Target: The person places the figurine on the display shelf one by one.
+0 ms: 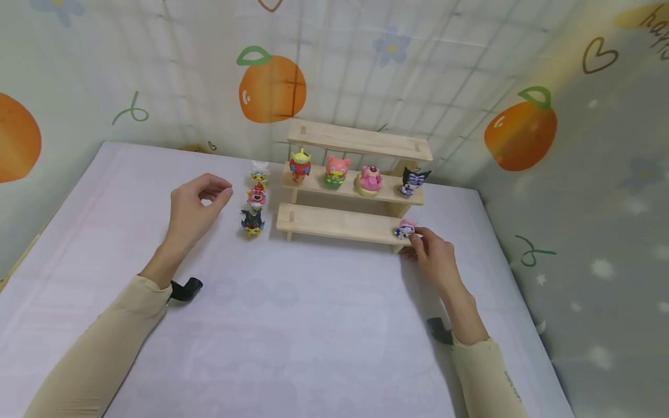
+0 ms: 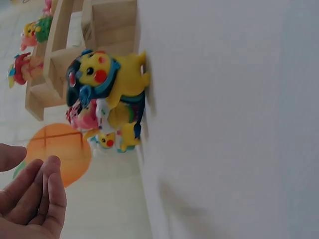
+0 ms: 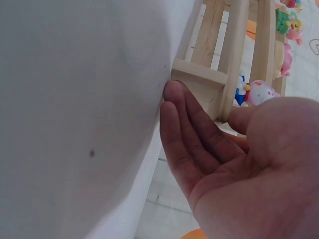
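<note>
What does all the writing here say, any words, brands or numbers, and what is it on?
"hap…", on the patterned cloth, in the head view's top right corner; the rest of the word is unclear near the picture's edge.
Small dark marks on the right sleeve: too small and blurred to read.
I can make out no lettering on the toy figures or the wooden shelf.

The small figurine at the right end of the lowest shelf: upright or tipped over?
Upright: the figurine has its head pointing away from the lowest shelf and its blue body toward it in the right wrist view.
</note>
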`<state>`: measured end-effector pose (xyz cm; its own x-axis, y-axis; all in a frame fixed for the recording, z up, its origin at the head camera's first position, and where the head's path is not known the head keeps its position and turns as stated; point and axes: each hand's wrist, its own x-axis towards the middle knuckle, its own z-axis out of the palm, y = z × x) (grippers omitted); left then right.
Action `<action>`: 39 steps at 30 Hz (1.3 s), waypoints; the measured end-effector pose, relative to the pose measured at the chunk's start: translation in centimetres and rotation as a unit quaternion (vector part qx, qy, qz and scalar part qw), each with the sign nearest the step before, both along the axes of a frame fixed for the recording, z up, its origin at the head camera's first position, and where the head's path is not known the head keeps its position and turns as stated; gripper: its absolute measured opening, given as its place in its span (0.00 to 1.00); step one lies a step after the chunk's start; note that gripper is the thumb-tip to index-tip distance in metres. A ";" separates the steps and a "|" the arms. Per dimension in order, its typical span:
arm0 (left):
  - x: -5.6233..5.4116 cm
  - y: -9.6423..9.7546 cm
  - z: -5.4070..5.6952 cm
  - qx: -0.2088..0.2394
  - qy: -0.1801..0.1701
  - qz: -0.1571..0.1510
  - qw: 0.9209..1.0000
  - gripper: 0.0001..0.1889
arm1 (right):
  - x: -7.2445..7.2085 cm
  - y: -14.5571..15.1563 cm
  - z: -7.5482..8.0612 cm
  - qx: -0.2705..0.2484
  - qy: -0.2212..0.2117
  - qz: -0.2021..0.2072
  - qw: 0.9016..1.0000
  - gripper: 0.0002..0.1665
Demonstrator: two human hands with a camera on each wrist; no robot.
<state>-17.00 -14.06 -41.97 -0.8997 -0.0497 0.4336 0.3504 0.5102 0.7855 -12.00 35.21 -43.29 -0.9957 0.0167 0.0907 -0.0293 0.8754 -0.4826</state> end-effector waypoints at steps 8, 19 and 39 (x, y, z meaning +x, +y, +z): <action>0.5 0.6 -0.5 -0.013 -0.034 -0.028 0.999 0.06 | 0.0 0.3 0.0 0.002 -0.003 0.004 1.000 0.25; 0.4 0.9 -1.2 -0.053 -0.124 -0.108 0.985 0.12 | 0.2 0.1 0.1 -0.001 -0.005 0.001 1.000 0.25; 0.2 0.9 -1.8 -0.090 -0.148 -0.161 0.972 0.20 | 0.0 0.0 0.3 -0.004 -0.035 -0.004 0.999 0.27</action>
<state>-16.82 -13.16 -43.74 -0.9425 0.3081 0.1293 0.2875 0.5504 0.7838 -11.96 35.20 -43.04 -0.9995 0.0253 0.0199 0.0123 0.8717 -0.4898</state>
